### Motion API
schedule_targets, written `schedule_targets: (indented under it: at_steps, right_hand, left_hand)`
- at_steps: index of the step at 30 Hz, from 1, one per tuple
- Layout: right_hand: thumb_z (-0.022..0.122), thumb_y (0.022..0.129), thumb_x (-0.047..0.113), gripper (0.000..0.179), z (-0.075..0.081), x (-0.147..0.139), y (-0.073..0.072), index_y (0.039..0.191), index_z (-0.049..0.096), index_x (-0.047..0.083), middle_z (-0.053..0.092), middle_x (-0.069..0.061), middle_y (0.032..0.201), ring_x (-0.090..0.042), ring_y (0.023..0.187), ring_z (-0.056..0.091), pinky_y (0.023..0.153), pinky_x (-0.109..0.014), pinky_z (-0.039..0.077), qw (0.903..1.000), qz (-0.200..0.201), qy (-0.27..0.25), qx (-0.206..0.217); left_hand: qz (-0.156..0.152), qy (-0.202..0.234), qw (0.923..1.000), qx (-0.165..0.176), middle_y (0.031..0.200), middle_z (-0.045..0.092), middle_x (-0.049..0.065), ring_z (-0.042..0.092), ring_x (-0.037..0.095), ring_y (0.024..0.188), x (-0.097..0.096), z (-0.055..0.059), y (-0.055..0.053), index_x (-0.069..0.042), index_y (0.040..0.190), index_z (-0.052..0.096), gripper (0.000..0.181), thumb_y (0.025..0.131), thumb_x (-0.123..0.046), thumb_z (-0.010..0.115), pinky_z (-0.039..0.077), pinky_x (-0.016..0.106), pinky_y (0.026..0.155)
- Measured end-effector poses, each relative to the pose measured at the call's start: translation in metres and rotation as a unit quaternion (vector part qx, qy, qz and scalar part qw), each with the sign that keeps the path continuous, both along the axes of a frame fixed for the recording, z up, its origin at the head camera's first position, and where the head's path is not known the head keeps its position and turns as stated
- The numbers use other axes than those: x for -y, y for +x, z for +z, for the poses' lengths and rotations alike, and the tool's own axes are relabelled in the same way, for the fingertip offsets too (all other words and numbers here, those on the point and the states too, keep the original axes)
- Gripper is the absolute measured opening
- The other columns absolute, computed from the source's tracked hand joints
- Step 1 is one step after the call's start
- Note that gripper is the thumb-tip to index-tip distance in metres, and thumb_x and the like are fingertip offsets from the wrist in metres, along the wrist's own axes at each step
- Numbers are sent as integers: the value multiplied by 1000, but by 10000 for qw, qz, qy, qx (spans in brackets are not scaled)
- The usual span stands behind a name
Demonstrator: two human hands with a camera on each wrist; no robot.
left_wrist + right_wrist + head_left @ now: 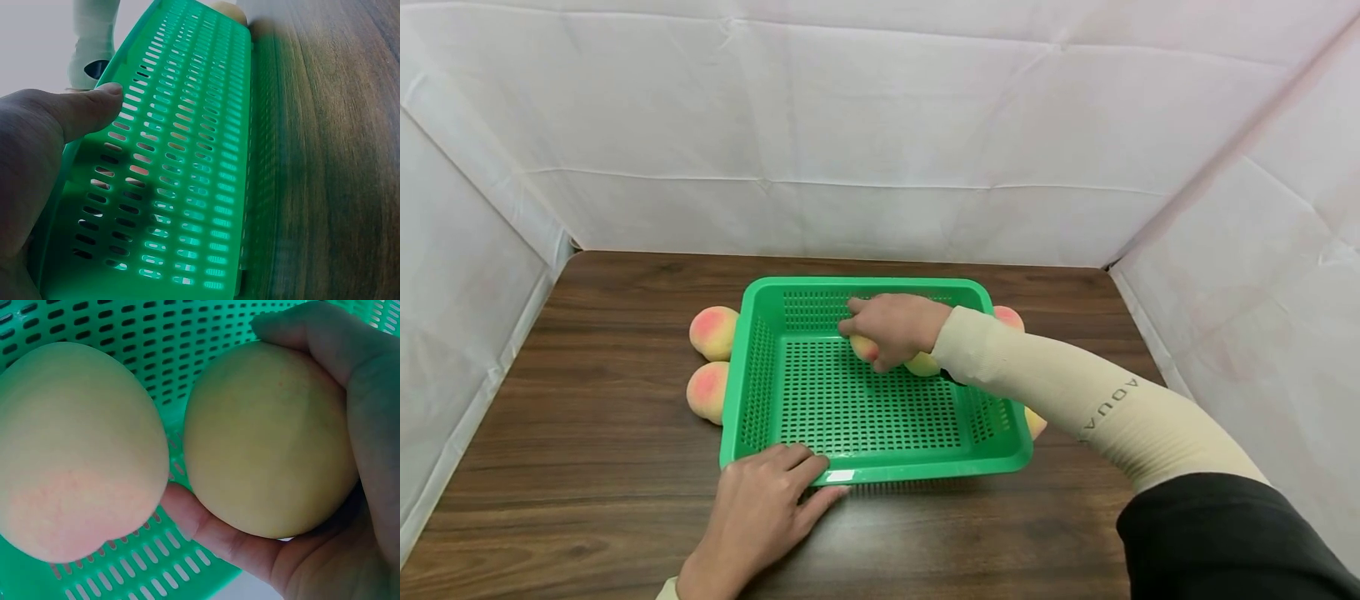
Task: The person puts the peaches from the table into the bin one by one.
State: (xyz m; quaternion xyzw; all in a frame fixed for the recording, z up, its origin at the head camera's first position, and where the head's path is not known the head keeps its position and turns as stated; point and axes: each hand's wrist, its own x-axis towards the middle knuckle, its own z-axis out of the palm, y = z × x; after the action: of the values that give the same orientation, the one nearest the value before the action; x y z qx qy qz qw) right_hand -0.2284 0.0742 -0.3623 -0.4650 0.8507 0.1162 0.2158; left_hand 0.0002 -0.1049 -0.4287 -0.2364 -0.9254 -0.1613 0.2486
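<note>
A green perforated basket (850, 408) stands on the wooden table (587, 467). My right hand (898, 325) reaches into its far part and grips a pale yellow peach (269, 437), fingers curled over it and thumb beneath. A second, pink-blushed peach (75, 450) lies against that thumb on the basket floor (156, 337). From the head view both show under the hand, the yellow peach (922, 364) and the blushed peach (865, 348). My left hand (760, 508) rests on the near rim with straight fingers, its thumb (87, 109) lying on the rim (187, 156).
Two blushed peaches (714, 332) (708, 392) lie on the table against the basket's left wall. Another peach (1009, 317) shows behind my right sleeve, and a fourth peach (1035, 422) sits by the right wall. White sheets enclose the table on three sides.
</note>
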Motion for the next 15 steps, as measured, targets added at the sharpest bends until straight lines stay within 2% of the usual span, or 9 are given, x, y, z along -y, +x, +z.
schedule_targets:
  at_steps: [7,11,15]
  right_hand:
    - [75,94,29,61,-8,2,0,150,53,22,38,-15,165,-29,122,64,96,-41,55,9999,-45,61,111]
    - [76,94,31,61,-13,4,0,150,54,22,42,-14,161,-27,116,64,94,-40,55,9999,10,116,120]
    - [78,93,35,62,-17,5,0,149,54,23,44,-14,160,-30,121,63,97,-42,55,9999,13,154,71]
  left_hand:
    - [-3,9,10000,13,72,63,-12,60,5,63,1,-1,0,-24,78,69,29,82,-51,80,47,23,52]
    - [-1,13,10000,-22,71,62,-12,59,5,63,1,-1,0,-24,78,69,30,82,-52,79,46,22,52]
    - [5,42,10000,-59,71,61,-12,59,5,62,0,-1,0,-24,78,69,30,79,-50,83,46,22,51]
